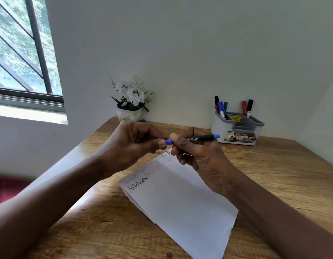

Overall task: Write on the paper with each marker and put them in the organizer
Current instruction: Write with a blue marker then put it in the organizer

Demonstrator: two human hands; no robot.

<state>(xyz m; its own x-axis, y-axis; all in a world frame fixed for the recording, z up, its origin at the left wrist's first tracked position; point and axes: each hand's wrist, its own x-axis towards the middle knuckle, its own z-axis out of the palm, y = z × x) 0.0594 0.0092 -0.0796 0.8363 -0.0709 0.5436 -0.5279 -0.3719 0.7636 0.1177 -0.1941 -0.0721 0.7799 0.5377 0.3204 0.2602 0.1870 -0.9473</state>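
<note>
Showing both hands raised just above the paper point(180, 199), with one marker point(203, 138) held level between them. Left hand point(135, 141): fingers curled, thumb and fingertips pinching the blue cap point(168, 141) at the marker's left end. Right hand point(197, 157): fingers wrapped round the black barrel, thumb on top. White lettering on the barrel faces the camera, and a blue-green tail end projects to the right, past the knuckles. Whether the cap is fully seated on the barrel cannot be told, since the fingers cover the joint. Paper: white sheet lying askew on the wooden table point(274, 174), under the hands, with several words in different colours along its far edge. Organizer point(218, 128): grey and white, standing at the far right of the table near the wall, well apart from the hands. Several capped markers point(221, 108) stand in its left compartment, and two more point(247, 107) in a right rear one. White flowers in a pot point(129, 114) stand at the table's far edge, behind the left hand. Barred window point(21, 53) at upper left.
</note>
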